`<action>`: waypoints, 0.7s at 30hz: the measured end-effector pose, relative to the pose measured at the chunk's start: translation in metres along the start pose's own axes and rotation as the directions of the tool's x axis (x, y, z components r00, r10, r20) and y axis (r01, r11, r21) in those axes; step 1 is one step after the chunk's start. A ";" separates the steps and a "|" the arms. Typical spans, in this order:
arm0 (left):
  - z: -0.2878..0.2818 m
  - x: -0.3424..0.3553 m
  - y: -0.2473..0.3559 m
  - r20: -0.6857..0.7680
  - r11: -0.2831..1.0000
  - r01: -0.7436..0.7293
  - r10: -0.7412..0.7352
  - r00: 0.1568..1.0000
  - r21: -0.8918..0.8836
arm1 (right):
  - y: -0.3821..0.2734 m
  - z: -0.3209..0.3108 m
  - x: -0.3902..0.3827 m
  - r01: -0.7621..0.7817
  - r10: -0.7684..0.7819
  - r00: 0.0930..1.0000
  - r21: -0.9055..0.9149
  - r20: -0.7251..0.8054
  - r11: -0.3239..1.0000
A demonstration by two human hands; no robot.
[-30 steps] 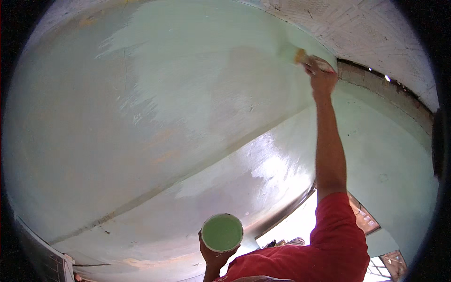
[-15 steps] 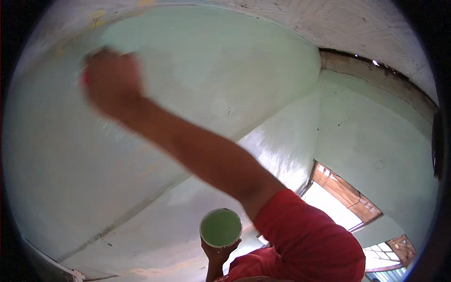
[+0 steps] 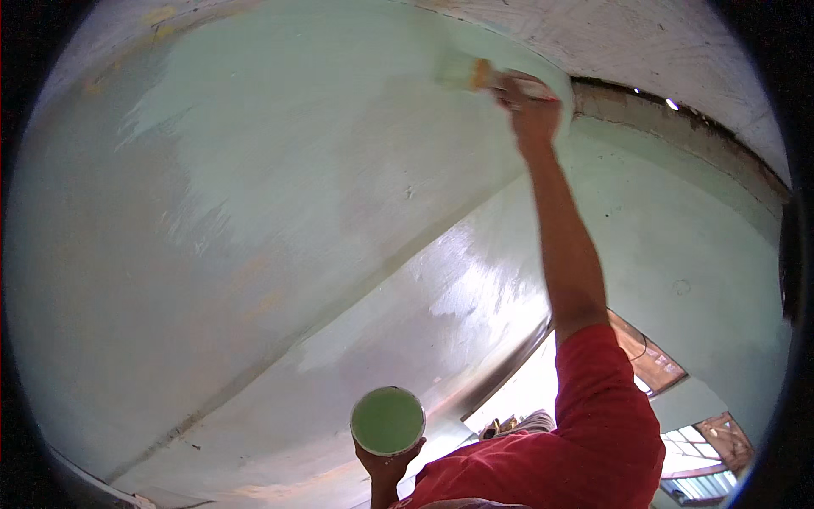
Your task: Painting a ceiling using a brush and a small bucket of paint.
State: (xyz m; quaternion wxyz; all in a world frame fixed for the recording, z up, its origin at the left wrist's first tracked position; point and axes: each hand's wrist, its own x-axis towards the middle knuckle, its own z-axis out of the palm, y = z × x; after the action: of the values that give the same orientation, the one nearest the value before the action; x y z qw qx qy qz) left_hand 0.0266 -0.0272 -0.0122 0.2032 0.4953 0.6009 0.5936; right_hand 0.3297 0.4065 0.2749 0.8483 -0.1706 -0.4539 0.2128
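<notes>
High on the wall, toward the right, my right hand [image 3: 532, 106] is closed round the handle of a paintbrush [image 3: 480, 74]. Its bristles meet the wall [image 3: 297, 153] and are blurred by motion. Fresh light green paint covers the upper part of this wall, with streaky brush edges at its left. Low in the middle, my left hand [image 3: 386, 462] grips a round container of green paint [image 3: 388, 422] from below and the side. The container's open top faces me, and its outer wall is mostly hidden.
A pale ceiling [image 3: 644, 51] meets the wall above. At the right stands a second green wall [image 3: 687, 220], with a bright window opening [image 3: 521, 382] below. A wooden frame [image 3: 653, 356] and a further window [image 3: 691, 450] lie lower right. A ridge runs diagonally across the painted wall.
My right hand has swept from the upper left of the wall to the upper right with the paintbrush. My left hand and the paint container have shifted only slightly.
</notes>
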 end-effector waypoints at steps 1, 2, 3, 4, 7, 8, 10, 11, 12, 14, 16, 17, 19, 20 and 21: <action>-0.001 0.000 -0.003 -0.010 1.000 -0.018 0.018 1.000 0.011 | 0.019 -0.042 0.022 0.053 -0.054 0.998 -0.047 -0.022 0.997; -0.003 -0.002 -0.006 -0.033 0.999 -0.031 0.032 0.999 0.031 | 0.027 -0.070 0.035 0.137 -0.180 0.979 -0.357 -0.092 0.924; 0.000 -0.003 -0.009 -0.071 1.000 -0.023 0.024 0.997 0.006 | 0.036 -0.106 0.058 -0.028 -0.122 0.969 -0.587 -0.214 0.809; -0.005 -0.006 -0.012 -0.102 1.000 -0.012 0.013 0.995 0.013 | 0.030 -0.104 0.050 -0.063 -0.247 0.939 -0.822 -0.242 0.566; -0.011 -0.005 -0.004 -0.067 0.993 0.031 -0.024 0.997 0.110 | 0.006 -0.073 0.026 -0.041 -0.246 0.953 -0.882 -0.175 0.469; -0.005 -0.001 -0.001 -0.064 0.994 0.031 -0.024 0.998 0.106 | 0.005 -0.056 0.021 -0.032 -0.213 0.966 -0.884 -0.147 0.467; -0.005 -0.001 0.000 -0.086 0.998 0.029 -0.024 0.996 0.048 | -0.016 0.014 -0.018 0.171 -0.316 0.949 -0.833 -0.005 0.527; -0.005 0.000 -0.002 -0.090 0.998 0.030 -0.025 0.996 0.054 | -0.037 0.055 -0.049 0.276 -0.358 0.933 -0.711 0.037 0.646; -0.004 0.002 -0.004 -0.075 0.995 -0.001 0.008 0.997 0.098 | -0.062 0.095 -0.078 0.331 -0.370 0.925 -0.659 0.085 0.676; 0.003 0.007 -0.006 -0.036 0.989 -0.043 0.048 0.998 0.142 | -0.095 0.154 -0.119 0.482 -0.439 0.872 -0.528 0.215 0.699; 0.009 0.010 -0.006 -0.005 0.993 -0.034 0.035 0.999 0.114 | -0.137 0.201 -0.152 0.538 -0.471 0.841 -0.323 0.267 0.779; 0.012 0.014 -0.003 0.024 0.991 -0.058 0.055 0.998 0.119 | -0.147 0.216 -0.162 0.531 -0.446 0.828 -0.218 0.341 0.819; 0.019 0.014 0.004 0.037 0.993 -0.082 0.080 0.996 0.080 | -0.177 0.226 -0.176 0.444 -0.425 0.817 0.044 0.390 0.895; 0.022 0.014 0.007 0.046 0.994 -0.104 0.102 0.994 0.034 | -0.174 0.232 -0.175 0.389 -0.442 0.819 0.212 0.366 0.897; 0.021 0.015 0.009 0.053 0.994 -0.103 0.101 0.993 0.038 | -0.171 0.226 -0.170 0.389 -0.422 0.831 0.164 0.362 0.907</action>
State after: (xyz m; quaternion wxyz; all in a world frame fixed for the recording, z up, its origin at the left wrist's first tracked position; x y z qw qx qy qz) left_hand 0.0410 -0.0062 -0.0030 0.1774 0.5444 0.5814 0.5781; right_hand 0.0894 0.1952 0.3584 0.7730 0.0107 -0.6297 0.0763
